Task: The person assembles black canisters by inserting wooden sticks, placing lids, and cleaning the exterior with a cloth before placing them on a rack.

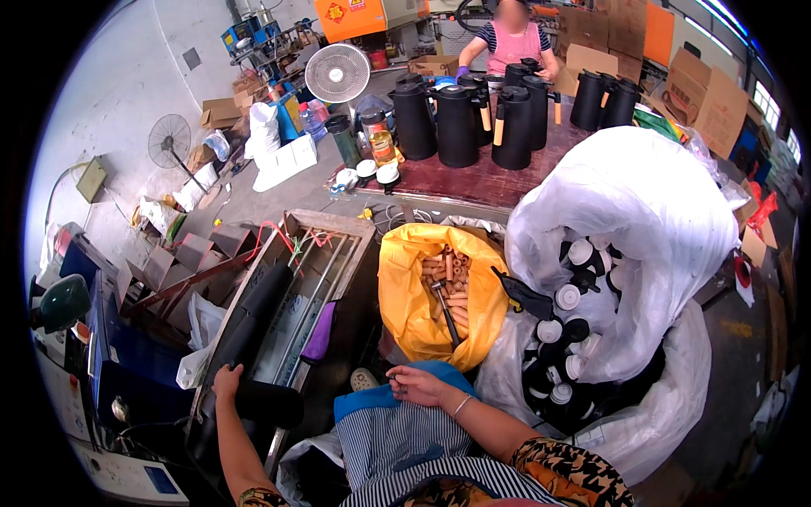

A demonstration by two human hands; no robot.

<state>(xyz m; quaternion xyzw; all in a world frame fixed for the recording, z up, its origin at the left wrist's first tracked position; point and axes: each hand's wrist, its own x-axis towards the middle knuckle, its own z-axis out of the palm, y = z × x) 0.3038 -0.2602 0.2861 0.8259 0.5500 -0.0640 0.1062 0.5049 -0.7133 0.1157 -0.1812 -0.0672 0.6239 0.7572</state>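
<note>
While the left hand rests open on a black cylinder to steady it, the right hand, fingers curled round something too small to identify, hovers beside the yellow bag of wooden handles.

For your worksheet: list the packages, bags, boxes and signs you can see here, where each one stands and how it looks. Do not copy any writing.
Yellow bag: centre, open, holding tan wooden handles.
White sack: right, large, open, full of black-and-white lids.
Cardboard boxes: upper right, brown, stacked behind the black jugs.
Small open carton: top centre, brown, in front of a co-worker.
Orange sign: top centre, rectangular.
White boxes: floor, upper left.
</note>
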